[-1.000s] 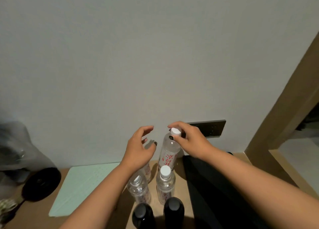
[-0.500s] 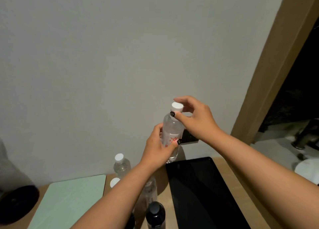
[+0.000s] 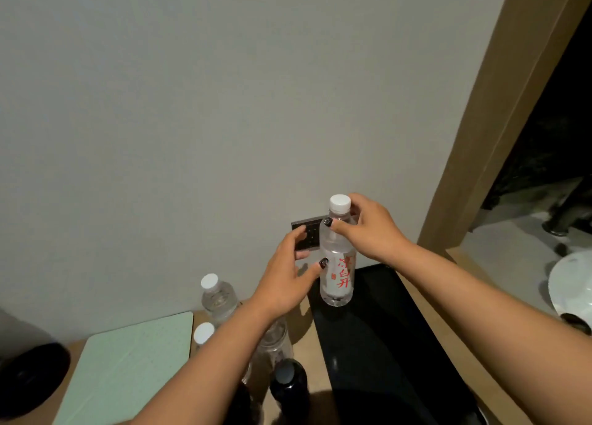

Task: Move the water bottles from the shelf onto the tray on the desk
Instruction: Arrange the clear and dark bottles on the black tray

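Note:
A clear water bottle (image 3: 337,274) with a white cap and red characters stands upright on the far left corner of the black tray (image 3: 384,354). My right hand (image 3: 368,229) pinches its neck just under the cap. My left hand (image 3: 288,277) is beside it on the left with fingers spread, only the thumb tip touching the label. Left of the tray stand two more clear bottles, one by the wall (image 3: 218,299) and one nearer with only its cap (image 3: 203,332) showing. A third clear bottle (image 3: 276,344) is mostly hidden by my left forearm.
A dark-capped black bottle (image 3: 288,384) stands at the near edge between my arms. A pale green pad (image 3: 128,370) lies on the wooden desk at left, a black round object (image 3: 28,376) beyond it. A dark wall panel (image 3: 307,237) sits behind the bottle. A wooden frame (image 3: 480,142) rises at right.
The bottle has come right and down onto the tray's corner. My left hand has let go of its body and opened; my right hand keeps its hold near the cap.

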